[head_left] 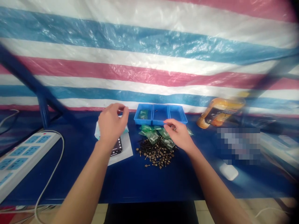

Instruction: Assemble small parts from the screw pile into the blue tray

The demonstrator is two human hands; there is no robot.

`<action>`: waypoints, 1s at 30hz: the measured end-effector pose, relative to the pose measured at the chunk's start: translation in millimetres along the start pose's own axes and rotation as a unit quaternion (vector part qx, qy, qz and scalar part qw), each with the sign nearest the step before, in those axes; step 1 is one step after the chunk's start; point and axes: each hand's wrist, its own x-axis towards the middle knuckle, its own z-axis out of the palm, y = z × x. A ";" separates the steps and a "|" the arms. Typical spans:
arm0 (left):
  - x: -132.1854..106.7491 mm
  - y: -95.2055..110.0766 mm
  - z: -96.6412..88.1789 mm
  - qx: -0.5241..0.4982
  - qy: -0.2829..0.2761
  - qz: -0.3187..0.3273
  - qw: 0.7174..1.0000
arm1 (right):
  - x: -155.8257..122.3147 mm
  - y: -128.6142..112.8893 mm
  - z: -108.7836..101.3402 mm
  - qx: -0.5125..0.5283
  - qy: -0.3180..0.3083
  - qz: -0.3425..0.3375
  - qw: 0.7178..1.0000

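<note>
**Hands over screw pile and green packets**

Loose dark screws with brass-coloured heads [156, 154] lie heaped on the blue counter [74, 177]. Small green plastic packets [151, 134] sit along the heap's far edge. Right hand [178, 135] hovers just above these packets beside a blue three-compartment plastic tray [160, 114], fingers curled inward; any grasp cannot be told. Left hand [112, 123] hangs near the tray's left end, fingers pinched loosely, contents likewise unclear. Under it lies a black phone [116, 147] on white paper [126, 149]. One green packet [143, 114] lies in the tray's left compartment. A white power strip [23, 158] lies far left; an orange jar [220, 112] stands far right.
</note>
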 end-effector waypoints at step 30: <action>-72.8 29.9 35.7 -0.032 -0.110 0.163 0.980 | -10.8 -1.1 -13.1 -0.219 -0.264 -0.115 0.932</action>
